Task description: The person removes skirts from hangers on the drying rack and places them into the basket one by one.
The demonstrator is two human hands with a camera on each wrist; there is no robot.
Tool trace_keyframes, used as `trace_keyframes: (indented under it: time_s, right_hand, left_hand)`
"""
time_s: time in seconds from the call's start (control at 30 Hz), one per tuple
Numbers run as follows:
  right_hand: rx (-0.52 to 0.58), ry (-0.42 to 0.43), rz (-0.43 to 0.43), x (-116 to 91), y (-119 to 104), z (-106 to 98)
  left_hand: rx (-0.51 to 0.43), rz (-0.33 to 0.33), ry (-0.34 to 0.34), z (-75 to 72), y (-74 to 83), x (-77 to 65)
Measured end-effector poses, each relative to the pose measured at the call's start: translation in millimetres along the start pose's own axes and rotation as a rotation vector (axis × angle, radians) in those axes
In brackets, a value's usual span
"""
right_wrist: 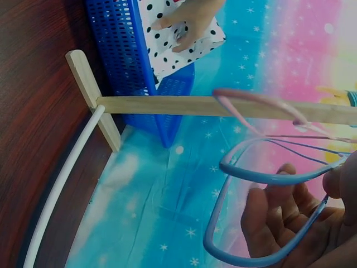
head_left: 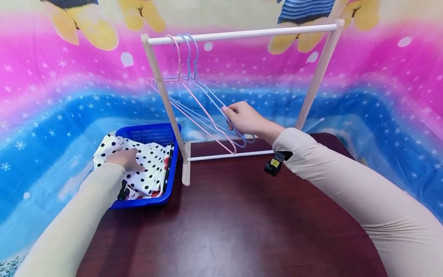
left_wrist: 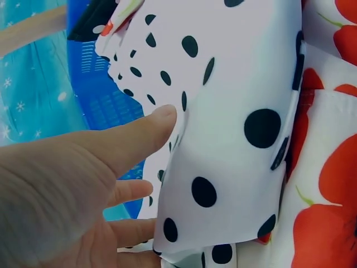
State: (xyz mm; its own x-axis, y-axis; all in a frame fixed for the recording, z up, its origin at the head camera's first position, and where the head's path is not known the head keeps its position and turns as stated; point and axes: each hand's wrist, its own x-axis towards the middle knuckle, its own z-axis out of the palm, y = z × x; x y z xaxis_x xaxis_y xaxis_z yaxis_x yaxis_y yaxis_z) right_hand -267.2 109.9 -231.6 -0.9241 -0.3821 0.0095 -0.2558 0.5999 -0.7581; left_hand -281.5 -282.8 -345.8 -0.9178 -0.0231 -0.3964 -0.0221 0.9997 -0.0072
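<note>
In the head view, my left hand point(head_left: 125, 158) lies on a white cloth with black dots point(head_left: 148, 166), folded in the blue basket point(head_left: 169, 184). The left wrist view shows its thumb point(left_wrist: 163, 117) out over the cloth and the other fingers at the fold's edge, partly hidden. My right hand point(head_left: 245, 117) holds the sloping arm of a blue hanger point(head_left: 216, 102) between thumb and curled fingers. Beside it hang another blue hanger point(head_left: 189, 63) and a pink hanger point(head_left: 204, 109), all hooked on the rack's white top rail point(head_left: 256, 34).
The wooden rack's left post point(head_left: 165, 96) stands right beside the basket, its foot point(head_left: 186, 173) on the dark table point(head_left: 242, 215). A white lower bar point(head_left: 221, 156) joins the posts. Red-flowered cloth point(left_wrist: 321, 184) lies next to the dotted one. A patterned curtain point(head_left: 391, 115) hangs behind.
</note>
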Motion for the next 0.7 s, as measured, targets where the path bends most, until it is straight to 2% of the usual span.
trace_keyframes:
  time_s: [0.17,0.43,0.7]
  right_hand:
    - [0.023,0.011,0.017,-1,-1,-1]
    - [0.043,0.018,0.030,-2,-1,-4]
    - [0.044,0.035,0.043,-4,4,-9]
  left_hand:
    - [0.006,0.043,0.024,-5.0,4.3,-4.3]
    - [-0.005,0.036,0.075,-8.9,13.4,-5.3]
    - [-0.081,0.056,0.160,-12.6,20.9,-11.5]
